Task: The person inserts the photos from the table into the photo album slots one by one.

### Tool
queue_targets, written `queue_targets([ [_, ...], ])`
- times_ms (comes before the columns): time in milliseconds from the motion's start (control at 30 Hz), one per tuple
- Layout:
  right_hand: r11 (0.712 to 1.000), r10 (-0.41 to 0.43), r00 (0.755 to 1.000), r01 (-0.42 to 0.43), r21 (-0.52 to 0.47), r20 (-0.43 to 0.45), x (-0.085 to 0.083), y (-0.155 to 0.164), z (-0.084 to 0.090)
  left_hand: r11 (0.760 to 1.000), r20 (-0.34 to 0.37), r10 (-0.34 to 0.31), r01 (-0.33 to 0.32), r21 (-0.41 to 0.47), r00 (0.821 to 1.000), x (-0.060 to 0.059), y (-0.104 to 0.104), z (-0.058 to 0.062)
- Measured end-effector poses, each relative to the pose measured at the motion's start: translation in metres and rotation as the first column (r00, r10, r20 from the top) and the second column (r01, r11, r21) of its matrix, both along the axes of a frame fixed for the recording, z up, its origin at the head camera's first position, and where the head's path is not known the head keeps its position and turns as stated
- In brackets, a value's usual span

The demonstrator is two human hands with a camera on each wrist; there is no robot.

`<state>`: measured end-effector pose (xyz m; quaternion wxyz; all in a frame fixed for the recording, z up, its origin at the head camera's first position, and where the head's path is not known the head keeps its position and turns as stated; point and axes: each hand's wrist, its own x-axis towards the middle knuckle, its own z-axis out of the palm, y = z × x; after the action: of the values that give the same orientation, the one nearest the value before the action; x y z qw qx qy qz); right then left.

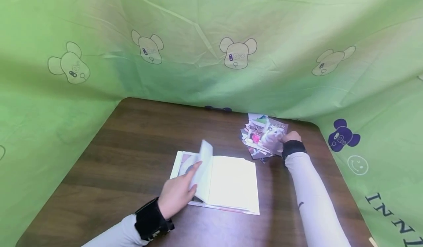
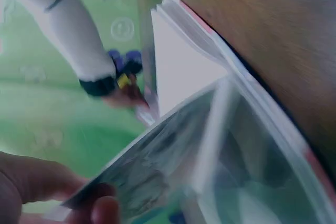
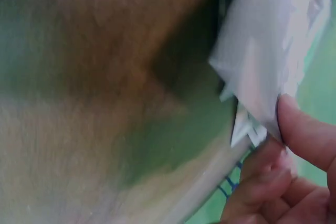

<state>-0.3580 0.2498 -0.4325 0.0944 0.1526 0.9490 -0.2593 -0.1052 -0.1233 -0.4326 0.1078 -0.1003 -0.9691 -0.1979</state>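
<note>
Lifting a glossy page of the open photo album, the left hand sits at the album's near left side, fingers curled under the page edge and thumb against it, so the sheet stands up from the spine. In the left wrist view the same page shows a dark, blurred picture under clear film, pinched between thumb and fingertips. The album lies flat on the brown wooden table, roughly at its middle, with a plain white page facing up on the right half and a photo partly visible beneath the raised sheet on the left half.

Beyond the album's far right corner lies a loose, fanned pile of photo prints, close to it but not touching it. The right hand is at the right edge of that pile, pinching one print that is tilted up off the others; its picture is too blurred to read. The right wrist view shows thumb and fingers closed on the pale edge of the print.

Behind the pile rises the green cloth backdrop printed with bear heads.
</note>
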Motion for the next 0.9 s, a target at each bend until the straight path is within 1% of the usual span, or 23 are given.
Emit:
queue_targets([
  [100,1.0,0.007,1.0,-0.007,-0.024,0.0,0.0,0.005,0.009,0.998,0.115,0.057,-0.053,-0.033,0.992,0.001,-0.017,-0.006],
  [133,1.0,0.011,1.0,-0.012,-0.024,-0.008,-0.001,0.006,0.011,0.996,0.143,0.074,-0.065,-0.062,0.987,0.001,-0.022,-0.01],
  [200,0.999,0.029,0.999,-0.03,-0.023,-0.022,-0.003,0.007,0.016,0.988,0.176,0.094,-0.069,-0.138,0.98,0.0,-0.03,-0.016],
  [267,0.998,0.062,0.995,-0.062,-0.008,-0.072,-0.007,0.006,0.02,0.969,0.169,0.108,-0.066,-0.238,0.98,-0.002,-0.035,-0.022],
  [333,0.994,0.107,0.982,-0.108,0.0,-0.156,-0.011,0.0,0.025,0.949,0.139,0.108,-0.061,-0.308,0.984,-0.006,-0.036,-0.026],
  [400,0.984,0.166,0.96,-0.176,-0.027,-0.225,-0.014,-0.013,0.03,0.943,0.099,0.069,-0.033,-0.331,0.993,-0.013,-0.034,-0.028],
  [433,0.976,0.194,0.948,-0.213,-0.053,-0.254,-0.014,-0.022,0.033,0.945,0.089,0.031,-0.001,-0.327,0.996,-0.017,-0.031,-0.029],
  [467,0.962,0.221,0.938,-0.254,-0.097,-0.266,-0.014,-0.033,0.036,0.95,0.088,-0.018,0.045,-0.31,0.996,-0.022,-0.028,-0.028],
  [500,0.941,0.253,0.929,-0.301,-0.153,-0.27,-0.014,-0.044,0.037,0.95,0.098,-0.077,0.102,-0.293,0.992,-0.026,-0.025,-0.028],
  [533,0.91,0.285,0.923,-0.346,-0.229,-0.259,-0.013,-0.056,0.037,0.946,0.111,-0.141,0.167,-0.279,0.984,-0.03,-0.021,-0.027],
  [567,0.871,0.31,0.922,-0.373,-0.319,-0.232,-0.011,-0.069,0.037,0.935,0.132,-0.201,0.23,-0.269,0.971,-0.034,-0.018,-0.027],
  [600,0.826,0.339,0.919,-0.394,-0.403,-0.203,-0.009,-0.082,0.035,0.921,0.156,-0.251,0.285,-0.264,0.955,-0.037,-0.014,-0.027],
  [633,0.779,0.369,0.914,-0.402,-0.482,-0.167,-0.006,-0.095,0.032,0.906,0.186,-0.287,0.329,-0.266,0.94,-0.039,-0.011,-0.027],
  [667,0.725,0.4,0.907,-0.402,-0.559,-0.132,-0.003,-0.108,0.028,0.893,0.215,-0.31,0.361,-0.27,0.926,-0.041,-0.009,-0.028],
  [733,0.627,0.445,0.894,-0.358,-0.691,-0.059,0.004,-0.133,0.019,0.876,0.266,-0.318,0.389,-0.284,0.91,-0.043,-0.006,-0.03],
  [767,0.591,0.455,0.89,-0.319,-0.741,-0.02,0.007,-0.144,0.015,0.876,0.29,-0.309,0.39,-0.285,0.906,-0.043,-0.005,-0.031],
  [833,0.531,0.462,0.886,-0.24,-0.813,0.039,0.013,-0.163,0.005,0.881,0.334,-0.284,0.382,-0.279,0.899,-0.043,-0.005,-0.033],
  [867,0.502,0.453,0.889,-0.197,-0.842,0.063,0.015,-0.171,0.0,0.886,0.347,-0.275,0.376,-0.272,0.897,-0.043,-0.005,-0.034],
  [900,0.484,0.437,0.895,-0.154,-0.861,0.086,0.017,-0.179,-0.005,0.89,0.356,-0.27,0.373,-0.262,0.895,-0.042,-0.005,-0.034],
])
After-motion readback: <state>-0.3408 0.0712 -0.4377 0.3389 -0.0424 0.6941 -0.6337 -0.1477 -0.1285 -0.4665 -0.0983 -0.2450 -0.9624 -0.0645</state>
